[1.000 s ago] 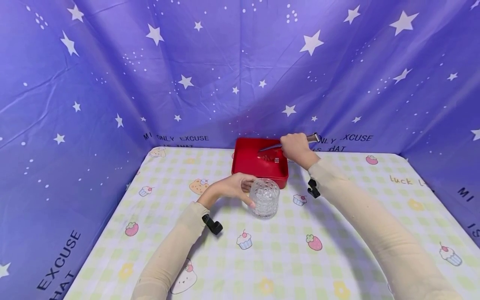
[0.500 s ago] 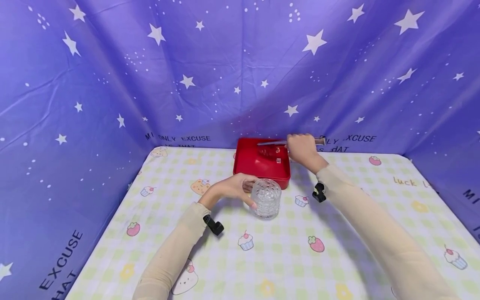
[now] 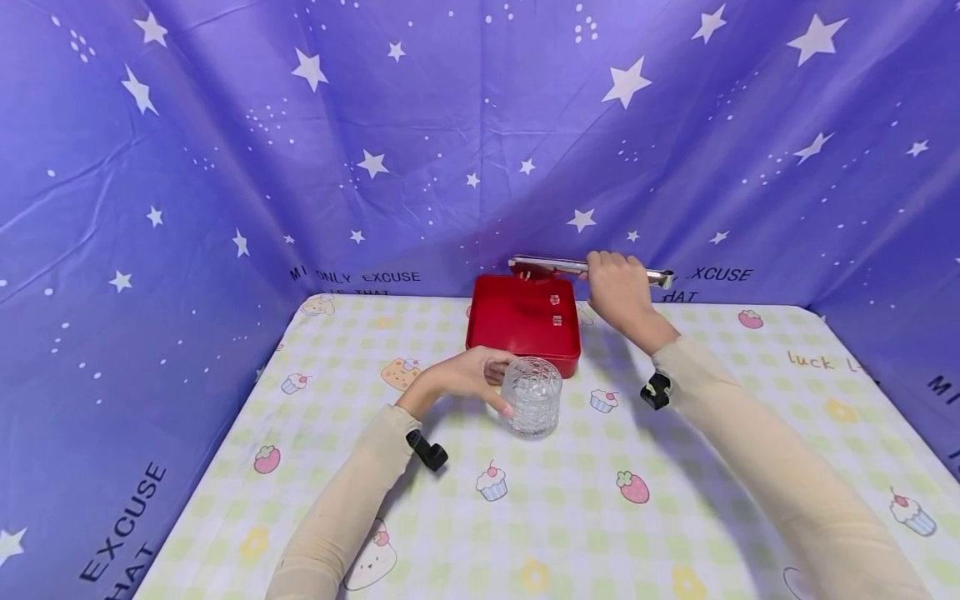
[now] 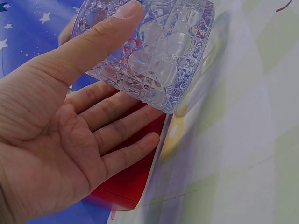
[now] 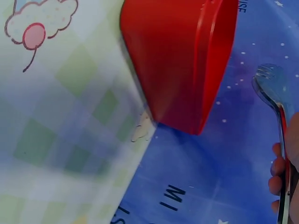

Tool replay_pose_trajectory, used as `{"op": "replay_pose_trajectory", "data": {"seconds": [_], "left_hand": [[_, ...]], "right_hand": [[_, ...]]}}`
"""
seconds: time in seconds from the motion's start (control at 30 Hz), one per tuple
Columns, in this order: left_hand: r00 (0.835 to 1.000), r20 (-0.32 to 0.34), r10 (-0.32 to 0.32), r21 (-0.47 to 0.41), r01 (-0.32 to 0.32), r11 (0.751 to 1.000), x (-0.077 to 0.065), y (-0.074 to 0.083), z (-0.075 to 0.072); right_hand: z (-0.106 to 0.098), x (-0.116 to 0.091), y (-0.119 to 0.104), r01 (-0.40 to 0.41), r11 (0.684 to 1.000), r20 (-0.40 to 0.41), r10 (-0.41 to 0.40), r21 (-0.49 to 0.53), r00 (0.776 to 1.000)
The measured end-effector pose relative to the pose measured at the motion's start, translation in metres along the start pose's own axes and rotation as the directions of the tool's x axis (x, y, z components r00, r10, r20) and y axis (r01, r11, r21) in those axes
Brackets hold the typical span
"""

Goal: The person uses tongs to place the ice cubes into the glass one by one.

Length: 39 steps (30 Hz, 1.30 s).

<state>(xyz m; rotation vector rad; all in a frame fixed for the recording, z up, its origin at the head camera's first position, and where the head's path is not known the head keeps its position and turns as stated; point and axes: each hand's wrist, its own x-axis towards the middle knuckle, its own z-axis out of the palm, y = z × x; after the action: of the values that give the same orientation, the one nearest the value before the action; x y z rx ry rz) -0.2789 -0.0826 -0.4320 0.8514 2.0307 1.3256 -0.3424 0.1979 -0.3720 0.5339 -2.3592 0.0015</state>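
Note:
A clear cut-glass tumbler stands on the tablecloth, with see-through lumps inside it. My left hand holds its left side, the thumb across the near wall. Several other fingers extend straight below the glass in the left wrist view. My right hand grips shiny metal tongs, raised over the far rim of a red tray. Their toothed tip points left in the head view; I cannot tell whether it holds anything. Two small clear cubes lie in the tray.
The table wears a checked cloth printed with cupcakes and strawberries. A purple star-patterned curtain hangs right behind the tray and along both sides. Black bands sit on both wrists.
My right hand has lifted the tongs up and to the right, out of the tray toward its far edge. Two cubes now show plainly inside. The left hand and glass have stayed put.

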Motion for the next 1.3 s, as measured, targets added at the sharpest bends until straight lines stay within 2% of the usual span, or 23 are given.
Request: {"op": "replay_pose_trajectory", "data": {"seconds": [0.13,0.3,0.67,0.9,1.1,1.3], "left_hand": [[1.000,0.000,0.003,0.003,-0.003,1.000,-0.001,0.000,0.000],[1.000,0.001,0.004,0.004,-0.004,1.000,-0.001,0.001,0.000],[1.000,0.014,0.025,-0.030,-0.025,0.999,-0.001,-0.001,0.000],[1.000,-0.004,-0.006,-0.014,0.006,1.000,-0.001,0.000,0.001],[1.000,-0.002,0.002,-0.023,-0.002,1.000,-0.001,0.001,0.001],[1.000,0.004,0.007,-0.028,-0.007,1.000,-0.002,0.001,0.000]], "right_hand": [[-0.005,-0.001,-0.001,0.012,1.000,-0.117,-0.013,-0.004,0.993],[-0.014,-0.004,-0.003,0.018,1.000,-0.179,-0.013,0.026,0.984],[-0.031,-0.014,0.002,0.095,0.986,-0.241,-0.060,0.134,0.969],[-0.037,-0.018,0.007,0.135,0.980,-0.260,-0.094,0.146,0.961],[-0.043,-0.019,0.012,0.189,0.969,-0.268,-0.141,0.162,0.953],[-0.048,-0.022,0.015,0.310,0.931,-0.306,-0.244,0.190,0.920]]}}
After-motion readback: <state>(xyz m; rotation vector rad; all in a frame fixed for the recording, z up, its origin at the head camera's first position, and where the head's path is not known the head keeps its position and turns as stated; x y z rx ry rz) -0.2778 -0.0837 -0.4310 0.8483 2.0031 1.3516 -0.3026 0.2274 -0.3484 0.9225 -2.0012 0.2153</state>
